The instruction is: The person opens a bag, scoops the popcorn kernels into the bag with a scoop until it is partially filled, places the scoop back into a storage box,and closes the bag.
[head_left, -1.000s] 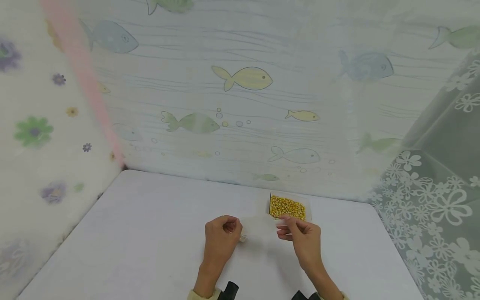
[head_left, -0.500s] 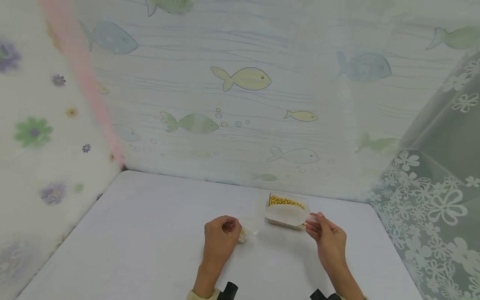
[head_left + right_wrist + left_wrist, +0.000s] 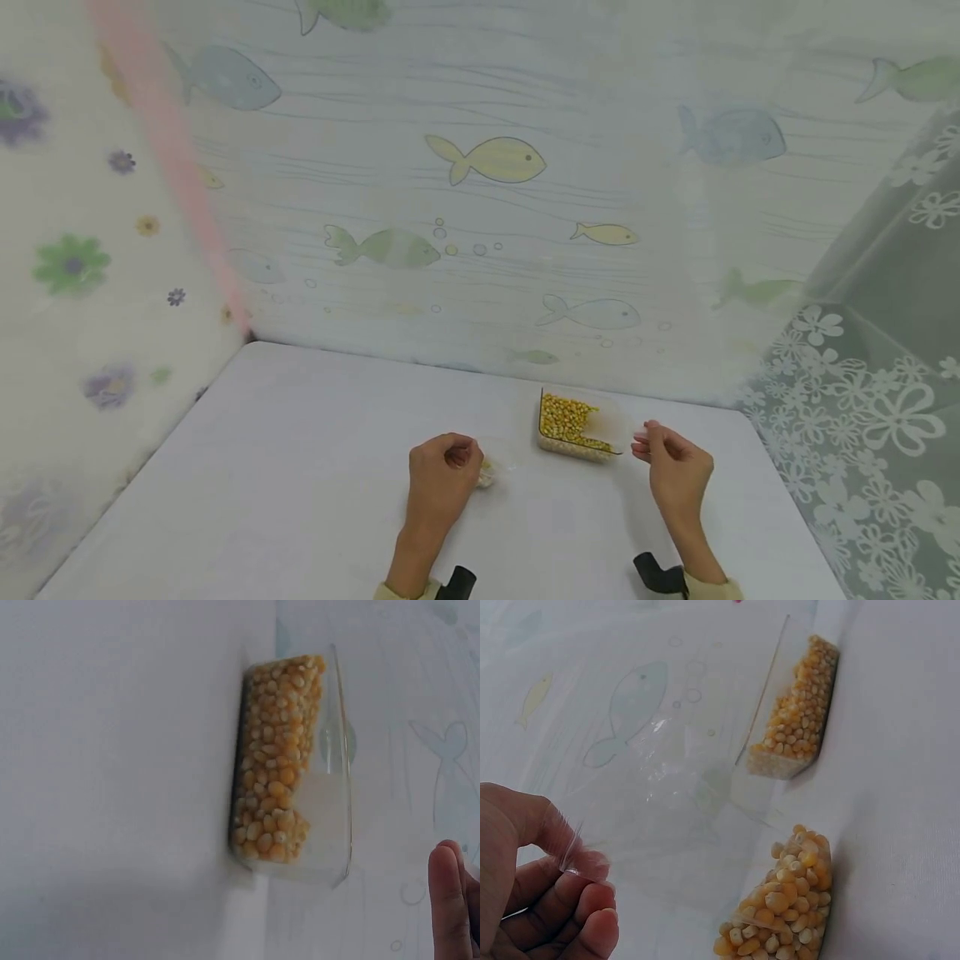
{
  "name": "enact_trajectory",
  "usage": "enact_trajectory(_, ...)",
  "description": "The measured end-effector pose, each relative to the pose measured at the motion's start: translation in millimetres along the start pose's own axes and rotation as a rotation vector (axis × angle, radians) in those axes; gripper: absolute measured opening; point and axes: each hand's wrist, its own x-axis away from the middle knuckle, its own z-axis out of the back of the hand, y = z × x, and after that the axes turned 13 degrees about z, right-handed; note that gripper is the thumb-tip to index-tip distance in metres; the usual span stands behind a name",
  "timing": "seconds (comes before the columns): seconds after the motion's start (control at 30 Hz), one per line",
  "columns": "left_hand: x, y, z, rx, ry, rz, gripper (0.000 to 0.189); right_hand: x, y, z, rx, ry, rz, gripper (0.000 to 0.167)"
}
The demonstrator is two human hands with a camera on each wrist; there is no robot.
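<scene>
Head view: the left hand [image 3: 446, 473] pinches the bag [image 3: 491, 472], the right hand [image 3: 678, 472] the scoop [image 3: 606, 425] dipped in the tub [image 3: 573, 450]; I judge the step scooping corn [image 3: 562, 417], next needing a level lift.

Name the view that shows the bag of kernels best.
The left wrist view: the bag is close, its kernels distinct, pinched by the left hand. Head: small, partly behind that hand. Right wrist: not visible.
</scene>
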Motion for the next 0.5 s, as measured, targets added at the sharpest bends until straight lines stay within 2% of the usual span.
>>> enact_trajectory(0.1, -0.4, -1.2, 0.2, -0.003, 0.008, -0.011, 0.013, -1.8, 3.1, -5.2, 0.023, -0.037, 0.004, 0.023)
enact_trajectory(0.2, -0.7, -1.2, 1.0, 0.002, 0.01, -0.017, 0.013, -3.6, 6.7, -10.4, 0.019, -0.075, -0.054, 0.028)
enact_trajectory(0.5, -0.9, -1.2, 1.8, 0.004, -0.003, -0.001, 0.012, -10.2, 21.0, -16.9, -0.152, -0.098, -0.421, 0.043)
